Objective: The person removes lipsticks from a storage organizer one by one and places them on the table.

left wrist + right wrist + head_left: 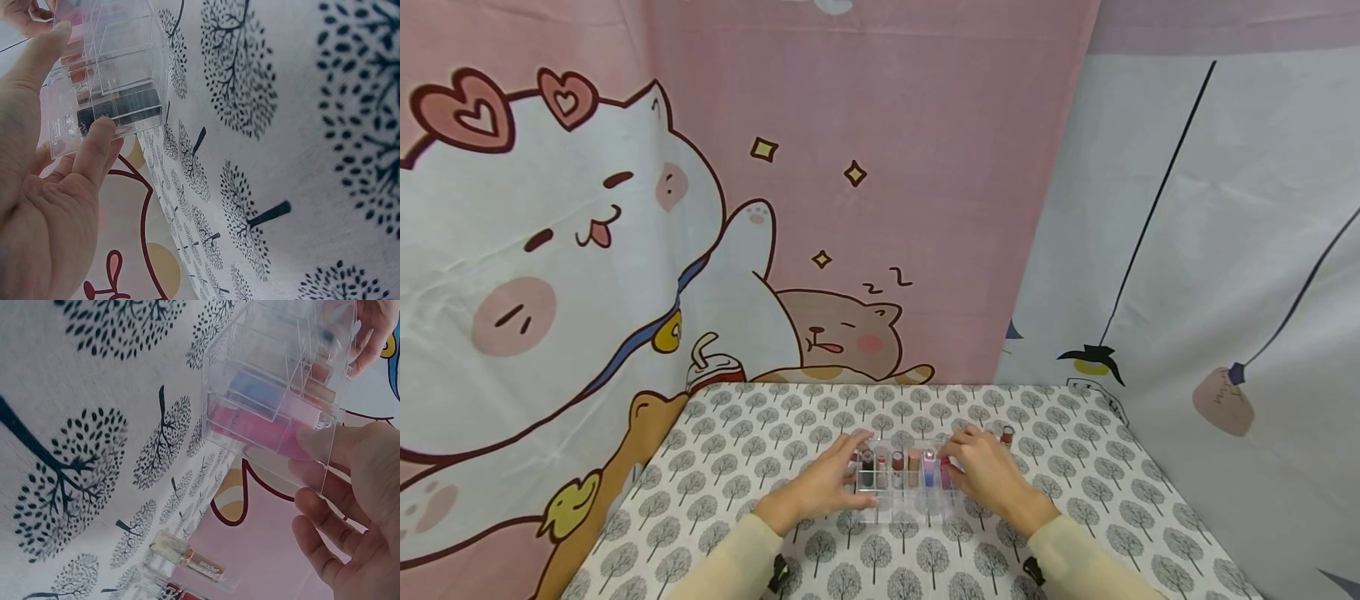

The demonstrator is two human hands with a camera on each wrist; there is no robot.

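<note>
A clear plastic lipstick organizer stands on the table, with several lip tubes upright in its back row. My left hand grips its left end, fingers at the back and thumb toward the front. Close to that index finger, in the left wrist view, is a dark tube. At the opposite end, my right hand pinches the top of a pink lip tube standing in the end compartment. Beside it is a tube with a blue lower part. Clear walls blur the right fingertips' exact contact.
Right of the organizer, behind my right hand, a brown-capped tube stands on the tree-print tablecloth. The right wrist view shows a pale clear tube and a red one there. A cartoon curtain hangs behind the table.
</note>
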